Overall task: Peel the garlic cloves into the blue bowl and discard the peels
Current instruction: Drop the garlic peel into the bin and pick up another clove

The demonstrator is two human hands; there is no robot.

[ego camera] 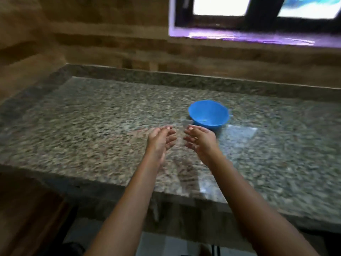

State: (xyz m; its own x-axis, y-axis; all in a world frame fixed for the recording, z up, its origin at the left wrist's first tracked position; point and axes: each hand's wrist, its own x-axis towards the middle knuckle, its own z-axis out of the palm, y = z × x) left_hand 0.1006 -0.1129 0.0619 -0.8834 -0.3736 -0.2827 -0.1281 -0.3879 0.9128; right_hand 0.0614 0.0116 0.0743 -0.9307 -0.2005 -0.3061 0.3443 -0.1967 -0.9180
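Note:
A blue bowl (209, 114) stands on the speckled granite counter (92, 126), just beyond my right hand. My left hand (160, 141) and my right hand (200, 141) hover over the counter side by side, palms facing each other, fingers relaxed and holding nothing. A small gap separates them. The picture is blurred, and I see no garlic cloves or peels; the inside of the bowl shows only a faint speck.
A raised granite lip runs along the back and left of the counter, under a brown tiled wall (92, 34). A window (258, 15) sits at the upper right. The counter's front edge (129, 189) crosses below my forearms.

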